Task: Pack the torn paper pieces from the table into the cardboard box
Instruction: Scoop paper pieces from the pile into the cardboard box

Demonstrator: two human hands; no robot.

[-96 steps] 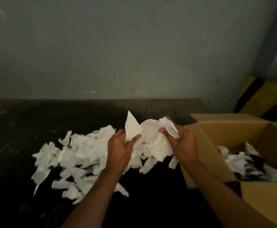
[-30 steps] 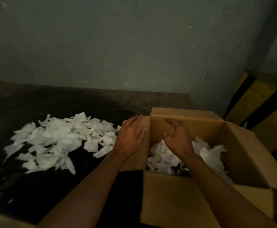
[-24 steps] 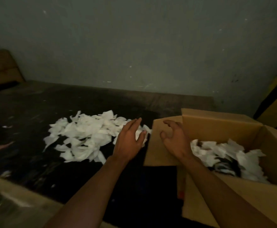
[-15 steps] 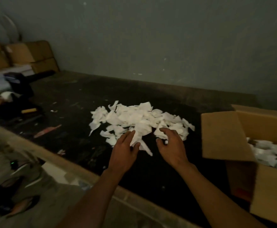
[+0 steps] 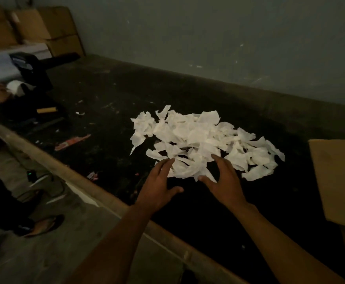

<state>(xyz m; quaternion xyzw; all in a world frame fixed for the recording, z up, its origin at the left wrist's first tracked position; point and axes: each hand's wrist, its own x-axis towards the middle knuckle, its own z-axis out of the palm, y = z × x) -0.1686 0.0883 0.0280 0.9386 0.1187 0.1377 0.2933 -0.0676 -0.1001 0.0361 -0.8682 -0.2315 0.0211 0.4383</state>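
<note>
A heap of white torn paper pieces [image 5: 204, 140] lies on the dark table [image 5: 110, 103]. Both my hands hover at the heap's near edge, fingers spread and empty. My left hand [image 5: 159, 187] is at the near left of the heap, its fingertips close to the nearest scraps. My right hand [image 5: 224, 181] is at the near middle, fingers arched over the scraps. At the right frame edge only an outer flap of the cardboard box [image 5: 337, 181] shows; its inside is out of view.
A black device [image 5: 32, 72] stands at the table's far left, with stacked cardboard boxes [image 5: 44, 27] behind it. Small scraps and a pink wrapper [image 5: 71, 141] lie on the table. The table's front edge [image 5: 65, 167] runs diagonally; a sandalled foot [image 5: 42, 226] is on the floor.
My hands dropped a bunch of paper into the box, came out empty and moved left back to the heap. The view swung left, so the box slid to the right edge.
</note>
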